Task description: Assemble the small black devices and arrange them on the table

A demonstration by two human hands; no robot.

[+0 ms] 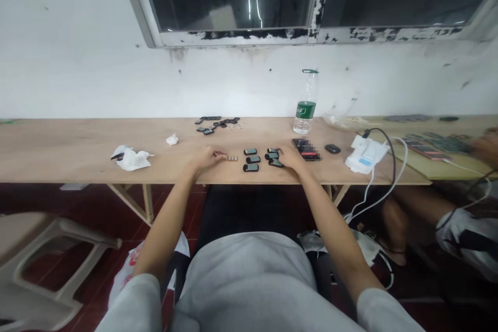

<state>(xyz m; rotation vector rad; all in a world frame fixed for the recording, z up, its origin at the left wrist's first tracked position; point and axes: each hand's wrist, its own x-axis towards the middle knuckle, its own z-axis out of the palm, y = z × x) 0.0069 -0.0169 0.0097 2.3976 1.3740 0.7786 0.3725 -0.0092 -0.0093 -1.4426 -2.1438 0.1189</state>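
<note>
My left hand rests on the wooden table with its fingers curled together, at the left end of a short row of small pale metallic pieces. Whatever its fingertips may pinch is too small to make out. In the middle lies a column of small black oblong pieces with grey-green faces. To their right is a second group of the same black oblong pieces. The fingers of my right hand are bent and closed at the right edge of this group, partly covering the pieces there.
More black pieces and tiny light bits lie at the back. A water bottle, a phone, a small black case and a white box with cables stand right. Crumpled tissue lies left. A co-worker's hand is far right.
</note>
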